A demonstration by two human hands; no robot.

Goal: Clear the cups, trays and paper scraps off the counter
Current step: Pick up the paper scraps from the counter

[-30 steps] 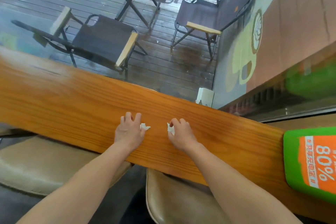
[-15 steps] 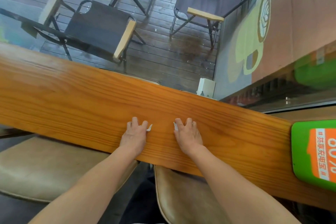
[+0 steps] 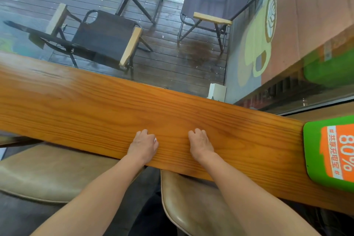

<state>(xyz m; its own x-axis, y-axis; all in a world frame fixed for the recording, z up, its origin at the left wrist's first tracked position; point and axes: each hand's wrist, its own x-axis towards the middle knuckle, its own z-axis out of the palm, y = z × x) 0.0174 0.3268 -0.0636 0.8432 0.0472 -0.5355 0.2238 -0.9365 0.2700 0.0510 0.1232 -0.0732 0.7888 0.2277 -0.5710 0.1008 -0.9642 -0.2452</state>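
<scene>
Because only a sliver of the white paper scrap (image 3: pixel 155 140) shows at the thumb side of my left hand (image 3: pixel 142 146), I judge my hold on it to be shallow. That hand lies knuckles up on the desk (image 3: pixel 76 113), near its near edge, with its fingers curled in and the scrap pinched between thumb and forefinger. My right hand (image 3: pixel 201 143) lies just to the right of it, apart from it, with its fingers curled under as well. I cannot tell whether it has paper inside, because nothing white shows there.

The main risk is that the scrap slips out when I lift. It is small and light, and it is held by one corner. Both hands are close to the near edge, so a dropped piece would probably go over it, onto the tan stool seat (image 3: pixel 195 209) below or into the dark gap beside it, where I would have to hunt for it.

If my right hand is closed on nothing, I could walk away leaving a scrap flat on the wood.

I see no cups or trays on this stretch, only a green and orange sign (image 3: pixel 316 151) at the right end. I could wrongly take the job for finished.
</scene>
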